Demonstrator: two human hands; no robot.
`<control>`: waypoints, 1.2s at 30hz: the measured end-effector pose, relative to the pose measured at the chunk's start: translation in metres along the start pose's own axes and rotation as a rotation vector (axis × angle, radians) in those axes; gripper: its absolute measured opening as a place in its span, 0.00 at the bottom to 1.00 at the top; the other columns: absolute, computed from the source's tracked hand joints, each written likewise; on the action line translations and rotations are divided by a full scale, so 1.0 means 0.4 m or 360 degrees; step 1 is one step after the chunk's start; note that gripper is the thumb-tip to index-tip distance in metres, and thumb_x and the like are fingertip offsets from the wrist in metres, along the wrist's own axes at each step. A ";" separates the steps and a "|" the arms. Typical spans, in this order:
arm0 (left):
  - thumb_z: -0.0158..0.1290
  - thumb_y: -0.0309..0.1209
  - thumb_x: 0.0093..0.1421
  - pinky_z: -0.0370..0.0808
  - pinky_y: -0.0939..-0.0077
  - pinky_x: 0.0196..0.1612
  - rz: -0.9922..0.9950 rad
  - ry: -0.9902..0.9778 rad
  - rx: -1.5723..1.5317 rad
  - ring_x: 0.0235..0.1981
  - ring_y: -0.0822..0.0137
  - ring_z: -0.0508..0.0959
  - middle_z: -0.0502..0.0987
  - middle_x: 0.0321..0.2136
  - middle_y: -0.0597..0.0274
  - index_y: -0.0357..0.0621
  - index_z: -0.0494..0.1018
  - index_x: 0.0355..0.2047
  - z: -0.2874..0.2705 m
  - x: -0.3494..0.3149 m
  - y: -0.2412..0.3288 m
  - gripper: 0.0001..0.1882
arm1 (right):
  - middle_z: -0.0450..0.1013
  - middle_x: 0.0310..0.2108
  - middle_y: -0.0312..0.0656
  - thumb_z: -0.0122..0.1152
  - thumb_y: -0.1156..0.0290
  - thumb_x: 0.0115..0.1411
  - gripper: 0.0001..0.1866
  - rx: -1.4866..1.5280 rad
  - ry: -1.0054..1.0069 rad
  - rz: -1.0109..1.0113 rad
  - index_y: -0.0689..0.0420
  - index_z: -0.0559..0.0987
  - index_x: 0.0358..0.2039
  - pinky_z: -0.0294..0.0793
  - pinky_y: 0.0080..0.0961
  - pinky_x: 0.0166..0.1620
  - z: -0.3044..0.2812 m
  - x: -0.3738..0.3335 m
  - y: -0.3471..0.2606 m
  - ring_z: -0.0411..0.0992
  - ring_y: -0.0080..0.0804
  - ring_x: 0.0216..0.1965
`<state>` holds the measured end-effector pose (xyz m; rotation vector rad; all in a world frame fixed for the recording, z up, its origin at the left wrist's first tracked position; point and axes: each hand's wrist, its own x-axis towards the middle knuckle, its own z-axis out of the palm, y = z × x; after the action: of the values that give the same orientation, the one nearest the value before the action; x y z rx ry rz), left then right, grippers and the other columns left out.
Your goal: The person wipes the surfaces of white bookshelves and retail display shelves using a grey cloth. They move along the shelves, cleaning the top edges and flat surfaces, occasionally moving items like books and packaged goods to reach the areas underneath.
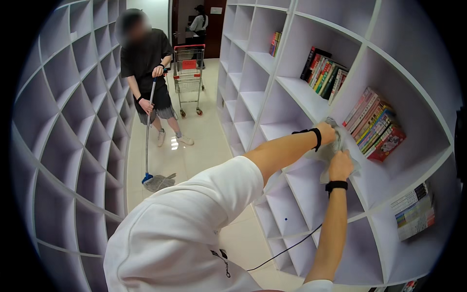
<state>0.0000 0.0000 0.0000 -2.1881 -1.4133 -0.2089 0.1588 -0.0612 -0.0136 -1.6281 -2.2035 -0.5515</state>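
Both my hands hold a light grey cloth [321,156] at the front edge of a white bookshelf's compartments on the right. My left hand [328,132], farther away, has its fingers closed on the cloth's upper part. Nearer to me, my right hand [341,165] is closed on its lower part. The cloth hangs bunched and creased between and below them, partly covered by the hands. Just right of the hands, a row of books [374,124] leans inside a compartment. More books [325,74] stand one compartment farther along.
Lower right, a compartment holds a stack of books [412,211]. A black cable [287,247] runs across the lower shelves. In the aisle, a person [146,63] grips a mop [147,131]; behind is a shopping cart [188,73]. Left stands another white shelf [82,109]. Another person [198,24] is by the doorway.
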 end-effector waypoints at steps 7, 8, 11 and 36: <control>0.53 0.35 0.52 0.77 0.61 0.29 0.0199 0.0292 -0.0225 0.28 0.56 0.82 0.81 0.24 0.59 0.51 0.80 0.21 0.019 -0.023 0.099 0.08 | 0.71 0.43 0.45 0.50 0.72 0.60 0.09 -0.0191 0.0103 0.0012 0.56 0.78 0.37 0.78 0.42 0.33 -0.050 -0.146 0.133 0.78 0.47 0.31; 0.53 0.35 0.52 0.77 0.62 0.28 0.0185 0.0345 -0.0276 0.28 0.57 0.82 0.81 0.24 0.60 0.52 0.80 0.21 0.019 -0.016 0.116 0.08 | 0.71 0.42 0.45 0.49 0.72 0.60 0.09 -0.0248 0.0155 -0.0003 0.56 0.78 0.37 0.78 0.42 0.33 -0.054 -0.156 0.148 0.78 0.48 0.31; 0.52 0.36 0.53 0.76 0.60 0.30 0.0309 0.0330 -0.0316 0.30 0.58 0.82 0.82 0.26 0.62 0.56 0.82 0.23 -0.006 -0.004 0.227 0.09 | 0.71 0.40 0.44 0.50 0.72 0.60 0.10 -0.0309 0.0080 0.0041 0.56 0.77 0.41 0.79 0.41 0.32 -0.079 -0.239 0.224 0.78 0.47 0.32; 0.53 0.30 0.51 0.75 0.65 0.43 0.0536 0.0875 -0.1286 0.38 0.57 0.78 0.79 0.31 0.61 0.49 0.78 0.31 -0.035 -0.266 -0.228 0.08 | 0.73 0.35 0.50 0.61 0.75 0.55 0.10 0.0458 0.0474 0.0421 0.63 0.76 0.38 0.71 0.37 0.37 -0.026 -0.157 -0.295 0.73 0.51 0.35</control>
<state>-0.1259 -0.0633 0.0007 -2.6183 -0.6800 -1.3257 0.0640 -0.1497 -0.0477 -1.5384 -1.7301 -0.3559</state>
